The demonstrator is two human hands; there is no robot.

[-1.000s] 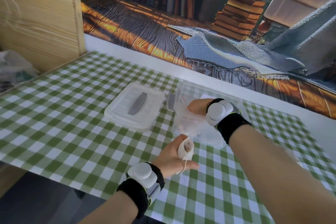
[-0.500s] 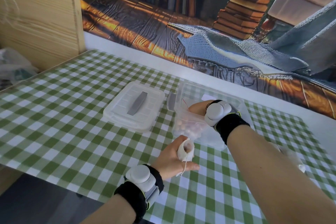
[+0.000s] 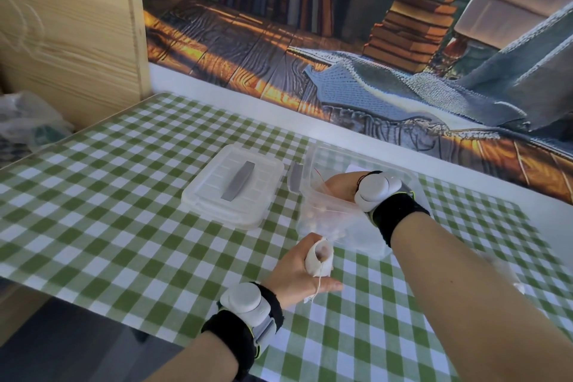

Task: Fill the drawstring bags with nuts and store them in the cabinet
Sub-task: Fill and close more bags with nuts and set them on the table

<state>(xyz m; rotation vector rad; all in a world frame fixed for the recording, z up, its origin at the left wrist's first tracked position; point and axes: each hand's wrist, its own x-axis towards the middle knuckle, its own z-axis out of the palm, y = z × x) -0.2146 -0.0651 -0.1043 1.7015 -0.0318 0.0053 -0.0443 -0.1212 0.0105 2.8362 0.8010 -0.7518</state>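
My left hand holds a small white drawstring bag upright with its mouth open and a cord hanging below. My right hand reaches into a clear plastic bag that holds pale round nuts and sits in an open clear plastic box. The right fingers are hidden inside the bag, so their grasp cannot be seen. The drawstring bag is just in front of the nut bag's lower corner.
The clear box's lid with a grey handle lies flat to the left on the green checked tablecloth. A wooden cabinet panel stands at the far left, with a crumpled plastic bag beside it.
My right hand has tilted the nut bag so the nuts now show near its lower corner, close to the drawstring bag's mouth. The left hand stays in place.
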